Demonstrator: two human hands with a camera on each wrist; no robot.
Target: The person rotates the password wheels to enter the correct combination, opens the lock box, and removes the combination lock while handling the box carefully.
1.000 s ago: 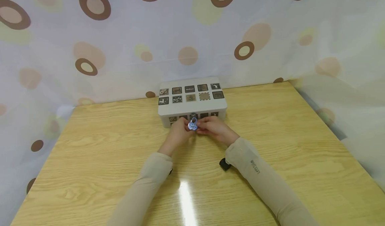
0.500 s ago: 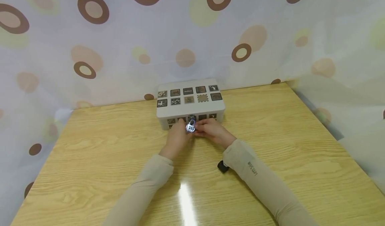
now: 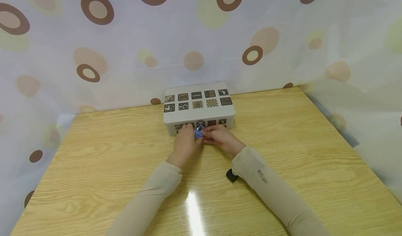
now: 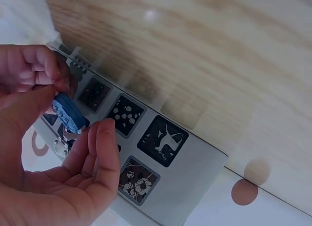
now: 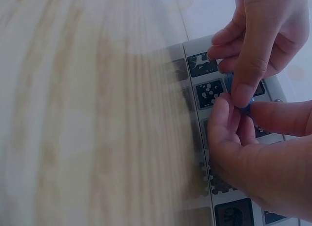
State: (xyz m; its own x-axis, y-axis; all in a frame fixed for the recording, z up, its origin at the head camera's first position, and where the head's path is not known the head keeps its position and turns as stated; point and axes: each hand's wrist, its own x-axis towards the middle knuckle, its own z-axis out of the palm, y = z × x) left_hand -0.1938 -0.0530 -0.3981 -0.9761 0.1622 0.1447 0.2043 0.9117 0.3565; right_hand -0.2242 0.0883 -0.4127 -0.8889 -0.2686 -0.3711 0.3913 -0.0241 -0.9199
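Observation:
A small blue combination padlock (image 3: 199,132) with a metal shackle is held upright just in front of a white box (image 3: 198,115), level with its metal clasp (image 4: 62,145). My left hand (image 3: 184,143) holds the padlock from the left, thumb on one end and fingertips at the other. From the right, my right hand (image 3: 223,139) pinches its edge between thumb and fingers. Seen in the left wrist view, the padlock (image 4: 69,113) shows its number dials along one face. Fingers hide most of the padlock (image 5: 247,109) in the right wrist view.
The box bears dark square pictures and stands at the back of a wooden table (image 3: 110,159), against a dotted cloth (image 3: 125,30). A black strap piece (image 3: 231,175) shows beside the right sleeve. Light glares off the table near the front.
The padlock's face tilts in the fingers, going from bright with clear dials to darker blue. Both hands stay in front of the box; the view shifted slightly.

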